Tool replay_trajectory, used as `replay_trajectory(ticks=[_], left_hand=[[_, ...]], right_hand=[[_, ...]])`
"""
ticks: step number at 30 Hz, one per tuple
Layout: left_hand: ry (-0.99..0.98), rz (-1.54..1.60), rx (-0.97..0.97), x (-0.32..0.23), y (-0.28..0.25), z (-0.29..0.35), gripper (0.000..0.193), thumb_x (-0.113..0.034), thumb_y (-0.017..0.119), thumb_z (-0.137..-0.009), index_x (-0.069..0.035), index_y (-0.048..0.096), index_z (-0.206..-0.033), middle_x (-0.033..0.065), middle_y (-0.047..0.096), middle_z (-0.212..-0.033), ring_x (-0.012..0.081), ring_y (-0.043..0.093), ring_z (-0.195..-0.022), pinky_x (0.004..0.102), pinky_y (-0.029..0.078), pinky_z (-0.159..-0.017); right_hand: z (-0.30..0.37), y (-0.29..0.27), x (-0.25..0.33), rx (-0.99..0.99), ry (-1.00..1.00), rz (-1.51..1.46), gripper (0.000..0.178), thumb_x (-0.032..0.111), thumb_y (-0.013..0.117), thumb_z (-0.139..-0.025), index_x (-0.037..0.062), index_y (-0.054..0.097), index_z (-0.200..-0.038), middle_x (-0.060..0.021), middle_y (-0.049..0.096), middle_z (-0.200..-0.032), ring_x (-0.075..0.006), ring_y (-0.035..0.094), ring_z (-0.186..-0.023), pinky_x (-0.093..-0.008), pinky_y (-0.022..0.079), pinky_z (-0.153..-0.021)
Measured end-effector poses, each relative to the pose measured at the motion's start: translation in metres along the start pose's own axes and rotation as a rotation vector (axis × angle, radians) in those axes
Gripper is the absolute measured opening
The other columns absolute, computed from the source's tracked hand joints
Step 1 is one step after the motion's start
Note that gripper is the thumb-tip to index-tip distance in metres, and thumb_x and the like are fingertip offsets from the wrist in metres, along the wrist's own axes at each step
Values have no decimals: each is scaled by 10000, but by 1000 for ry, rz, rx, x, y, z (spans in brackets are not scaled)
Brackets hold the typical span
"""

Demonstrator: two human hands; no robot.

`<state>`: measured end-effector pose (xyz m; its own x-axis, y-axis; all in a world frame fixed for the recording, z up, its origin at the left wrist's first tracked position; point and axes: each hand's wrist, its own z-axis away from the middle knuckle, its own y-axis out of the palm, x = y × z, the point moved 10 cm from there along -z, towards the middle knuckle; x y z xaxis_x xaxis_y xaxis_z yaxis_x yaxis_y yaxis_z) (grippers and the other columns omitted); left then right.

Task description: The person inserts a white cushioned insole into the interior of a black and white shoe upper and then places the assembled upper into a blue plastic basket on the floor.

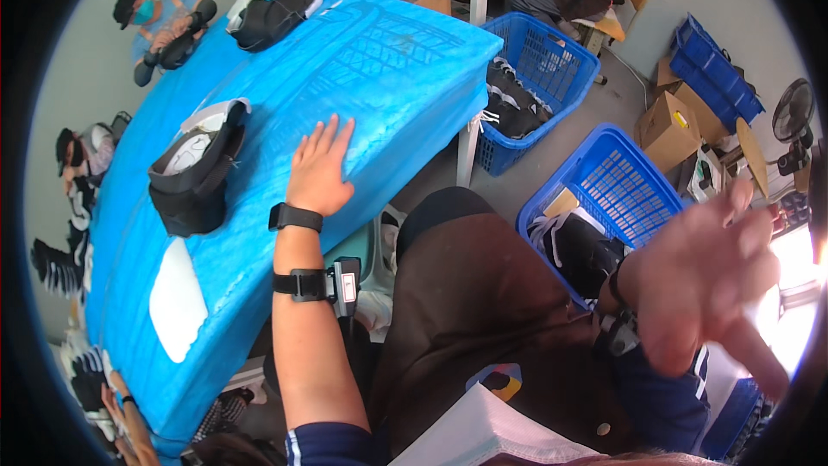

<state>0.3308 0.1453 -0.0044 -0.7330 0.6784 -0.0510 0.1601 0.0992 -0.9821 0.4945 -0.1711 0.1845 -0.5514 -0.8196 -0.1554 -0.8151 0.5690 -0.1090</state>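
Resting left hand (321, 174) flat on blue table (267, 181) mid-frame, you're parting fingers slightly; pressing lightly is probably helping. Nearer black shoe (190, 194) is sitting left. Right hand (703, 280) is hovering lower right, blurred, fingers apart.

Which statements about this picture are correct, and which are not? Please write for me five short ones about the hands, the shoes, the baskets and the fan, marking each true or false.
1. The left hand lies on the blue table cover. True.
2. The right hand grips a shoe. False: it is raised, blurred, with fingers apart and nothing visible in it.
3. A black shoe is on the cover, to the left of the left hand. True.
4. The nearer blue basket is empty. False: black-and-white shoes lie in it.
5. The fan is at the right side of the picture, away from the cover. True.
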Motion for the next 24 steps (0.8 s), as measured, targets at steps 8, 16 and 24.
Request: replay_trajectory(ticks=[8,16,24], left_hand=[[-5,38,32,-6,9,1,844,-68,570,-563,-172,246,-1334,109,239,-1380,294,226,-1267,418,175,-1035],[-6,43,10,1,4,3,854,-70,581,-556,-177,245,-1334,120,242,-1376,306,226,-1264,417,170,-1037],[-25,55,17,0,5,6,840,-71,570,-554,-174,263,-1328,119,249,-1374,296,227,-1268,412,167,-1038]], right_hand=[[122,135,51,1100,367,-1181,886,648,555,-643,48,358,-1264,-231,305,-1285,-405,275,-1173,-519,194,-944],[156,114,53,1338,662,-1631,607,460,647,-701,-13,533,-1063,-46,467,-507,-221,486,-491,-321,370,-476],[244,187,60,1152,955,-1517,256,140,586,-796,-4,493,-606,-63,462,-506,-97,411,-476,-274,324,-445]])
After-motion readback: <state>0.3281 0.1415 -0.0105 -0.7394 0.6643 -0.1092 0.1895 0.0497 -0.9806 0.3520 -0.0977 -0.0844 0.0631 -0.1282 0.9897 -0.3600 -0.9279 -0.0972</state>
